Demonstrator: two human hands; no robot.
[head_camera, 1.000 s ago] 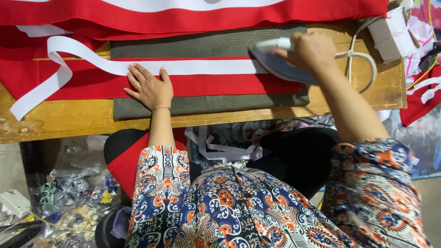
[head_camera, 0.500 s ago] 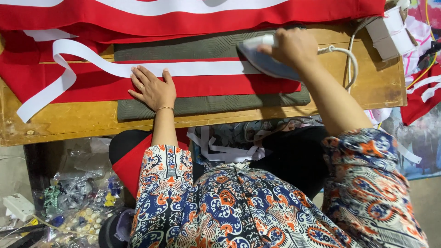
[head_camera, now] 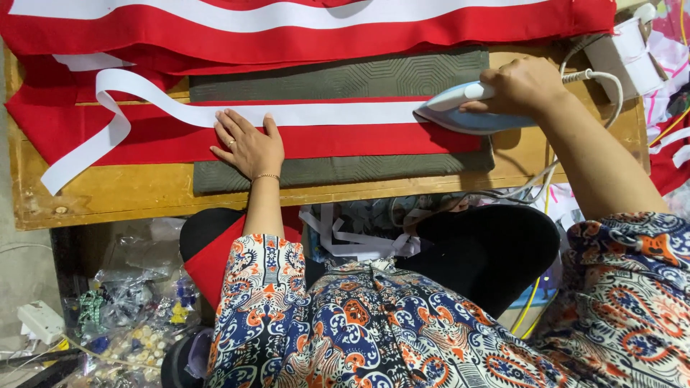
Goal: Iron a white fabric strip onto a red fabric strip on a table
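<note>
My right hand (head_camera: 519, 88) grips the handle of a white and pale blue electric iron (head_camera: 467, 115), whose soleplate rests on the right end of a white ribbon strip (head_camera: 323, 113) laid along a red cloth (head_camera: 158, 140). My left hand (head_camera: 248, 144) lies flat, fingers spread, pressing the red cloth and the edge of the white strip to the left of the iron. Both lie on a grey-green padded mat (head_camera: 338, 171) on a wooden table (head_camera: 122, 194).
More red cloth with white stripes (head_camera: 302, 21) is piled at the table's far side. The iron's white cord (head_camera: 611, 86) loops at the right by a small box (head_camera: 618, 50). Bags of beads and trimmings (head_camera: 136, 316) lie on the floor at the left.
The iron has slid to the right along the white strip, toward the mat's right end. My left hand stays pressed on the cloth.
</note>
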